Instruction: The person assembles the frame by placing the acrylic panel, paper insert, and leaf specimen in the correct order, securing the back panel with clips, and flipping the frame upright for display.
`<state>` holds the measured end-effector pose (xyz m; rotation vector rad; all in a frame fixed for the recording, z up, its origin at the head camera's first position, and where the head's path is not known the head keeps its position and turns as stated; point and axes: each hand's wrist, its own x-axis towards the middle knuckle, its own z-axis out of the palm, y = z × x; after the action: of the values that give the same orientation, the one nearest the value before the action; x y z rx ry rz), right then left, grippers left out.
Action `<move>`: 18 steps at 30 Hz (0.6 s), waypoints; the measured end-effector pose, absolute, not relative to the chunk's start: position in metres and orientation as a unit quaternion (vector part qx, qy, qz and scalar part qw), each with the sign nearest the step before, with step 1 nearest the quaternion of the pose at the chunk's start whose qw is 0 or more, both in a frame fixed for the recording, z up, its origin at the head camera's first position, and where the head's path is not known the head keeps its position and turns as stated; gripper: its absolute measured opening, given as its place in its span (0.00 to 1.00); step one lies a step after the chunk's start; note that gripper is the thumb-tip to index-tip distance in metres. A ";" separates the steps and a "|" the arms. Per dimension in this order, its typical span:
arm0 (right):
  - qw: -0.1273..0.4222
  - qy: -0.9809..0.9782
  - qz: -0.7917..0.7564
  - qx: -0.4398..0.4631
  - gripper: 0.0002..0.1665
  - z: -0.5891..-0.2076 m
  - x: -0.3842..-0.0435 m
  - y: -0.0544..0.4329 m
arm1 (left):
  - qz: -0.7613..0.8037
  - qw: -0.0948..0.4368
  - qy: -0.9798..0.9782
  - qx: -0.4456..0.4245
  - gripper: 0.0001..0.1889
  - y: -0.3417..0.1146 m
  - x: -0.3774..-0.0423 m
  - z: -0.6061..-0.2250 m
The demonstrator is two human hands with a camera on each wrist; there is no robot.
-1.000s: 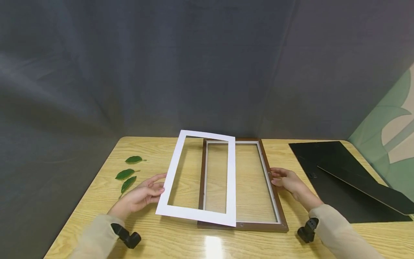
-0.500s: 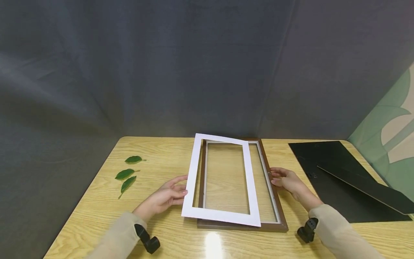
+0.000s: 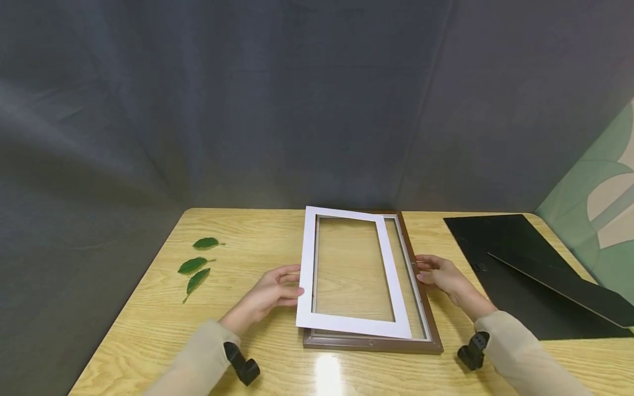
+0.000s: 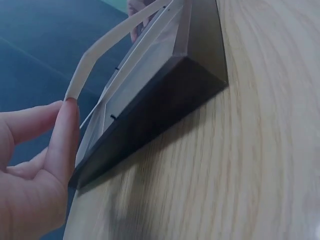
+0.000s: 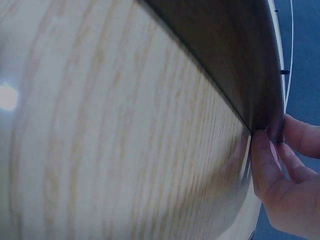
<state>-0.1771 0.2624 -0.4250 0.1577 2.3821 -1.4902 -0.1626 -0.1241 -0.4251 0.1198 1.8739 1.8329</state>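
A white picture mat (image 3: 309, 264) with a rectangular window hangs tilted over a brown picture frame (image 3: 371, 345). My left hand (image 3: 274, 291) pinches the mat's left edge between thumb and fingers; in the left wrist view the mat (image 4: 100, 47) bends upward from the fingertips, above the frame's side (image 4: 150, 120). The frame lies face down on the table, its clear pane and pale inner lip showing through the mat's window. At the frame's right side, my right hand (image 3: 441, 278) holds the outer edge, fingertips against the brown side (image 5: 240, 60) in the right wrist view.
Several green leaves, one of them a lower leaf (image 3: 197, 280), lie on the wooden table (image 3: 247, 236) at left. A black backing board (image 3: 475, 236) lies at right, its stand flap (image 3: 559, 286) raised. A dark curtain (image 3: 317, 110) rises behind the table.
My left hand has carried the mat rightward until it overlaps most of the frame, and its near edge now sits slightly farther back. The right hand and the frame have stayed in place.
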 end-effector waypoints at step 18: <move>0.165 0.833 -0.525 0.057 0.35 -0.425 -0.178 0.263 | 0.652 0.230 0.722 0.022 0.26 -0.098 -0.167 -0.419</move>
<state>-0.1779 0.2629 -0.4254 0.1621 2.3747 -1.4949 -0.1669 -0.0982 -0.4189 0.0618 1.9867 1.7954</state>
